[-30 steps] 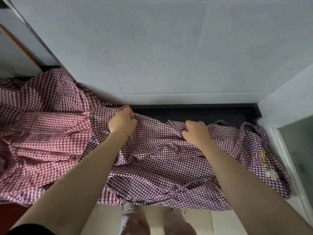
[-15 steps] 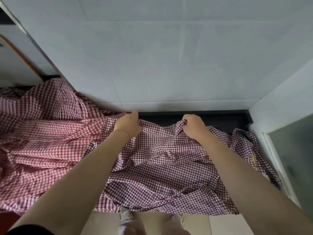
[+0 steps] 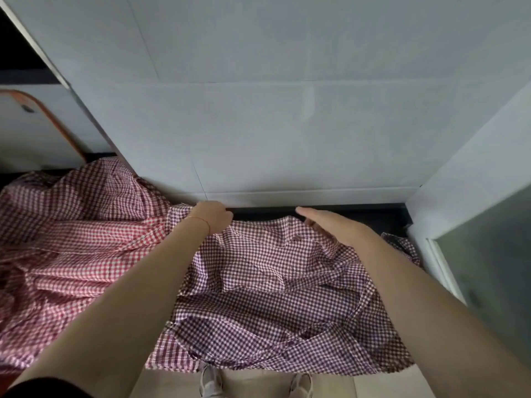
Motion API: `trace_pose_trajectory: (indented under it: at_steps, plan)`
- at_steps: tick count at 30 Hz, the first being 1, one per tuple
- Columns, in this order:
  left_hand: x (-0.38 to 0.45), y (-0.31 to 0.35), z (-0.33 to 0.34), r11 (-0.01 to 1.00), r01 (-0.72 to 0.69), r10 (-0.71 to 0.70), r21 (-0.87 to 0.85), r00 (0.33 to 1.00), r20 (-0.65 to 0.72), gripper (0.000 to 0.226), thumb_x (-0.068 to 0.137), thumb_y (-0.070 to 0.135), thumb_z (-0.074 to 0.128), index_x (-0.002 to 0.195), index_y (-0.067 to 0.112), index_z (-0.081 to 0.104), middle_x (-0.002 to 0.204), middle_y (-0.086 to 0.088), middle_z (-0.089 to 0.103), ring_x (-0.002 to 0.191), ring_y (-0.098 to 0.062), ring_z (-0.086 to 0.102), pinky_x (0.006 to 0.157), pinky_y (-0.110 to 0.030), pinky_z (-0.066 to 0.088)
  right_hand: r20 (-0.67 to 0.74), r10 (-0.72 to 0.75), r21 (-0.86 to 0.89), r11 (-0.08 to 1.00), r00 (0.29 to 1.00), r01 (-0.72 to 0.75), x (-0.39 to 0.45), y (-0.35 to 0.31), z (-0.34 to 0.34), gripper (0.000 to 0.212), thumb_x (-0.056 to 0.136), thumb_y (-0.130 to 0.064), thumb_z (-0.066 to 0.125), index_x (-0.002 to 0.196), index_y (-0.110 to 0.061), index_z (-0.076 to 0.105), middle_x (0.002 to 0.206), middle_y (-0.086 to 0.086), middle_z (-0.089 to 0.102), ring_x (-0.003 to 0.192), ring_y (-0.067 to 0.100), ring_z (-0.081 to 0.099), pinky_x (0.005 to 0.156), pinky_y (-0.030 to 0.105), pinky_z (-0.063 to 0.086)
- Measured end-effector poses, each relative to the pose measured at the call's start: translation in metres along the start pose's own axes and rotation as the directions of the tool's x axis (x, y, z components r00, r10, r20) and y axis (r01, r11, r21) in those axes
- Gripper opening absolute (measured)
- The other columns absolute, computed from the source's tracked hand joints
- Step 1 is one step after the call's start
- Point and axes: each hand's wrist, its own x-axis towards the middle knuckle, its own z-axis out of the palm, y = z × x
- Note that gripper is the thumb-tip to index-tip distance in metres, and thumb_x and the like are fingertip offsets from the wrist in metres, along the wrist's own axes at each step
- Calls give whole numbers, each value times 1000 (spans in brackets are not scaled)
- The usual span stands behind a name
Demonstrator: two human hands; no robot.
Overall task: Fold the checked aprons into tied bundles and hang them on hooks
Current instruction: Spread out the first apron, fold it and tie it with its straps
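Note:
A dark purple-and-white checked apron [image 3: 267, 285] lies crumpled across the dark counter in front of me, its near edge hanging over the front. My left hand [image 3: 211, 215] grips its far left edge with curled fingers. My right hand [image 3: 330, 225] rests on the apron's far right part with its fingers stretched out towards the left. A red-and-white checked apron [image 3: 80, 242] lies bunched to the left, partly under the purple one.
A grey tiled wall [image 3: 273, 110] rises just behind the dark counter [image 3: 359, 215]. A white side panel and a glass door [image 3: 488, 254] close off the right. An orange-edged board [image 3: 43, 122] leans at far left. My shoes [image 3: 211, 383] show on the floor below.
My right hand has let go of the fabric bunch and straightened its fingers. My left hand keeps its grip. The view has tilted upward slightly, and the apron's right end has been drawn in.

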Motion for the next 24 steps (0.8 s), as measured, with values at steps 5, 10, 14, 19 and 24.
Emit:
trace_pose_trajectory:
  at_steps: [5, 10, 14, 19, 24]
  plan:
    - [-13, 0, -10, 998, -30, 32, 64, 999, -28, 35, 96, 27, 45, 108, 5, 70, 119, -13, 67, 108, -28, 59, 98, -35, 44, -38, 35, -366, 929, 999, -46, -19, -5, -27, 33, 86, -42, 57, 87, -12, 71, 86, 3, 72, 78, 19, 66, 71, 33, 47]
    - [-14, 3, -13, 985, -76, 91, 155, 992, -89, 37, 95, 29, 46, 103, 6, 73, 106, -10, 70, 100, -24, 57, 104, -33, 36, 18, 21, -630, 777, 1000, -4, -29, -10, -38, 28, 85, -34, 64, 94, -9, 71, 97, 6, 72, 89, 22, 68, 81, 37, 54]
    - [-10, 4, -13, 975, -93, 126, 200, 979, -158, 45, 98, 41, 44, 100, 9, 75, 106, -8, 72, 104, -24, 60, 106, -35, 34, -266, -268, -700, 714, 926, 6, -19, -7, -39, 27, 96, -24, 56, 77, -5, 60, 86, 12, 59, 80, 27, 58, 64, 29, 40]
    - [-11, 2, -11, 999, -19, 29, 28, 914, -405, 25, 89, 20, 58, 107, 11, 72, 110, -13, 70, 110, -34, 60, 92, -39, 47, -405, -421, -763, 645, 812, -46, -11, -4, -36, 30, 100, -22, 55, 105, 5, 68, 107, 20, 65, 100, 37, 62, 79, 35, 47]
    - [-14, 1, -12, 992, 116, -75, 48, 854, -514, 23, 92, 10, 50, 105, 10, 70, 102, -15, 69, 97, -38, 65, 71, -36, 43, -383, -338, -849, 496, 860, -183, -16, 7, -39, 27, 97, -7, 48, 117, 2, 65, 122, 21, 63, 111, 37, 60, 93, 40, 49]
